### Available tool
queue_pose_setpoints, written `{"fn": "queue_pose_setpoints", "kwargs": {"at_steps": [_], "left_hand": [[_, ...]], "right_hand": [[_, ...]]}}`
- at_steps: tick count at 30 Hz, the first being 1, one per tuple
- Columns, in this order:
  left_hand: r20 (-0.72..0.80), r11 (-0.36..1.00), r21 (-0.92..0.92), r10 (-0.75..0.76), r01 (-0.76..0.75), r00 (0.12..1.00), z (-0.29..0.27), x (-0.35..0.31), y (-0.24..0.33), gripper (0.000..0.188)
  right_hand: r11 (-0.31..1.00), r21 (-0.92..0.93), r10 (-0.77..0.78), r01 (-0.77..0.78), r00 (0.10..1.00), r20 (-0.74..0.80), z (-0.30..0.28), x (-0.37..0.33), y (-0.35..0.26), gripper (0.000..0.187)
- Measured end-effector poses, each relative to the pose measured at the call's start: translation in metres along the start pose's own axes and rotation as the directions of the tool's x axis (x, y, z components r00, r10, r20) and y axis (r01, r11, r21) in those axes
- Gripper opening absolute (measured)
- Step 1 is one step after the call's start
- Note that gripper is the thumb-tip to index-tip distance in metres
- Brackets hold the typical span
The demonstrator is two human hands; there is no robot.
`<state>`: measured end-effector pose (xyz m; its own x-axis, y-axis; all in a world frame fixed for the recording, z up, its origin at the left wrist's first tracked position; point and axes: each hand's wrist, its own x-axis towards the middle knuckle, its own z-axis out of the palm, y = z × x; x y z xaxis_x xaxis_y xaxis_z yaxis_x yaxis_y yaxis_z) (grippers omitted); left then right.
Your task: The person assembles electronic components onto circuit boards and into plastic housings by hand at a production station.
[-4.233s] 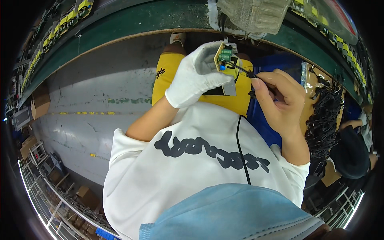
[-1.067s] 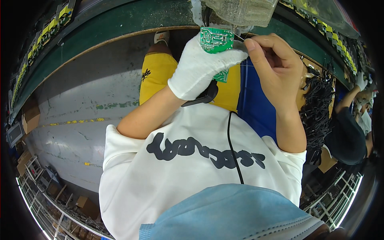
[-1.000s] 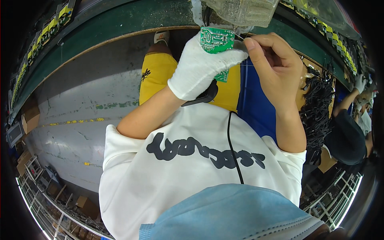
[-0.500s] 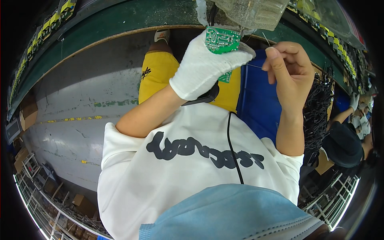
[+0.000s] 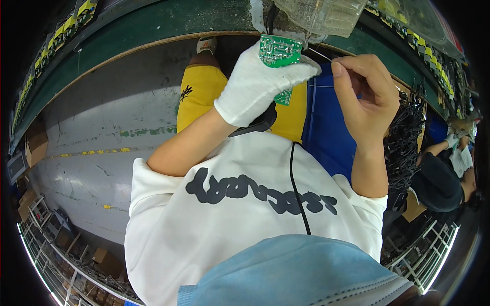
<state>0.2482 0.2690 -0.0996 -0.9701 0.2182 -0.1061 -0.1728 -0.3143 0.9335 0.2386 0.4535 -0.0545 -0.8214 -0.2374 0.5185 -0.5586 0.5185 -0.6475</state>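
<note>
My left hand (image 5: 260, 84), in a white glove, is closed around a green circuit board (image 5: 279, 51), its soldered side facing up. Below the glove, the corner of a second green board (image 5: 284, 97) shows; whether the same hand holds it is unclear. My bare right hand (image 5: 367, 89) pinches a thin silvery solder wire (image 5: 320, 54) between thumb and forefinger. The wire's free end slants up and left to just beside the board's right edge, near a thin metal tip under a clear plastic hood (image 5: 326, 15). Another length of wire trails left from the right hand.
A green workbench (image 5: 204, 20) with a wooden edge runs across the front. A blue bin (image 5: 329, 127) stands by my right leg, and a heap of black cables (image 5: 406, 143) lies beside it. Another person (image 5: 439, 181) works at far right. Conveyors with yellow parts (image 5: 434, 66) line the sides.
My right hand has shifted slightly left, and the wire end has swung down and left toward the board. The left hand and board have moved a little left.
</note>
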Motion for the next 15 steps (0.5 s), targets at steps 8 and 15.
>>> {"fn": "queue_pose_setpoints", "kwargs": {"at_steps": [8, 15], "left_hand": [[0.019, 0.997, -0.071, -0.014, 0.016, 1.0, 0.002, 0.0038, 0.0038, 0.019], [0.036, 0.996, -0.085, 0.003, 0.0, 0.999, 0.0017, 0.0043, 0.0072, 0.017]], "right_hand": [[0.999, -0.04, -0.031, 0.032, 0.999, 0.031, 0.0, 0.0007, -0.0029, 0.009], [0.994, -0.084, -0.075, 0.073, 0.997, -0.026, 0.0046, 0.0059, 0.0003, 0.009]]}}
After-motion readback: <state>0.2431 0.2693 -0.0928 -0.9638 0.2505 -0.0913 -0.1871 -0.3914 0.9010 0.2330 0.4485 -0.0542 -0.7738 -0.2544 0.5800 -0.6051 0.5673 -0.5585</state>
